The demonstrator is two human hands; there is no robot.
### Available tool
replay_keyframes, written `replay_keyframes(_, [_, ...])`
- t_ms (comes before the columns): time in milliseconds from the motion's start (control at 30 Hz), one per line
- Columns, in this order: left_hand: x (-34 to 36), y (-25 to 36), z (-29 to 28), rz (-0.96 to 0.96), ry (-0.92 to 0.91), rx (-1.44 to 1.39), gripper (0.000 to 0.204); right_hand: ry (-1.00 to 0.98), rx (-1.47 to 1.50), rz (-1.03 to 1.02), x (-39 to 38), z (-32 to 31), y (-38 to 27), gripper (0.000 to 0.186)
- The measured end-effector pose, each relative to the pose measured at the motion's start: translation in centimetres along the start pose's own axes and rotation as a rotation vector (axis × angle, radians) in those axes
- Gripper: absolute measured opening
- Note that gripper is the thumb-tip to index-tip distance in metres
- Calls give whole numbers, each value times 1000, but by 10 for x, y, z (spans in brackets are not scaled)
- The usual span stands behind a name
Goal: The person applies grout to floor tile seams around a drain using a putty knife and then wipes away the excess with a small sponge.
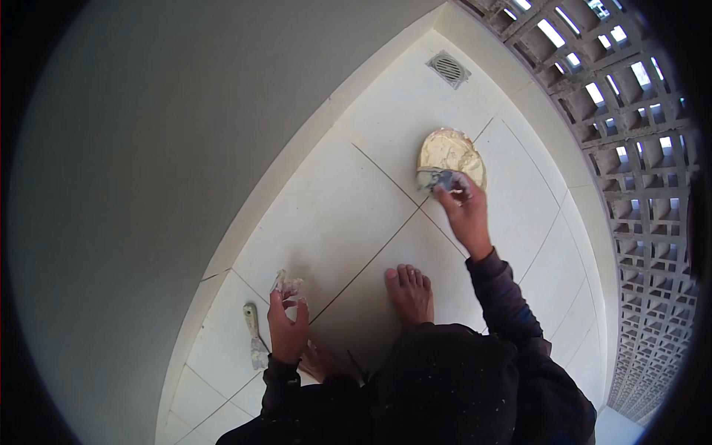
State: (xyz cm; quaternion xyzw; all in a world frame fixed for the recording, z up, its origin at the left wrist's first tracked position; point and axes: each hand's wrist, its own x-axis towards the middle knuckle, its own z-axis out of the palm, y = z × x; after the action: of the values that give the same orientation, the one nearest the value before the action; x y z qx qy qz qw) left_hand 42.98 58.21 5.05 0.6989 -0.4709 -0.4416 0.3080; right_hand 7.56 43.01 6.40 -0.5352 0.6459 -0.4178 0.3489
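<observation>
My right hand (466,211) is closed on a small grey-blue piece (437,179) smeared with paste; its exact kind is unclear. It meets the near edge of a round mass of cream-coloured paste (450,150), whose container is mostly hidden. Over the floor at the left, my left hand (290,326) pinches a crumpled, whitish, paste-smeared scrap (286,282). Beside that hand, a putty knife (254,332) with a pale handle lies on the tiles, its blade spotted with paste.
Pale floor tiles (326,215) with dark joints lie between a smooth grey wall (163,148) on the left and a perforated block wall (630,156) on the right. A square floor drain (449,69) sits in the far corner. My bare feet are close below my hands.
</observation>
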Motion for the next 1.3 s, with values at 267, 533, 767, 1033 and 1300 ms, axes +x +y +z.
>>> replay_keyframes(267, [60, 21, 85, 452, -353, 236, 34, -200, -862, -195, 51, -99, 36, 13])
replay_keyframes(533, [132, 68, 228, 196, -521, -231, 63, -379, -857, -141, 60, -87, 52, 20])
replay_keyframes(767, [145, 77, 286, 0, -414, -437, 66, -471, -628, -277, 62, -77, 56, 19])
replay_keyframes(1033, [137, 72, 291, 5, -360, -455, 65, -695, -329, 24, 86, -83, 81, 30])
replay_keyframes(1300, [109, 31, 217, 125, -221, -275, 48, -398, 303, 492, 96, -11, 15, 15])
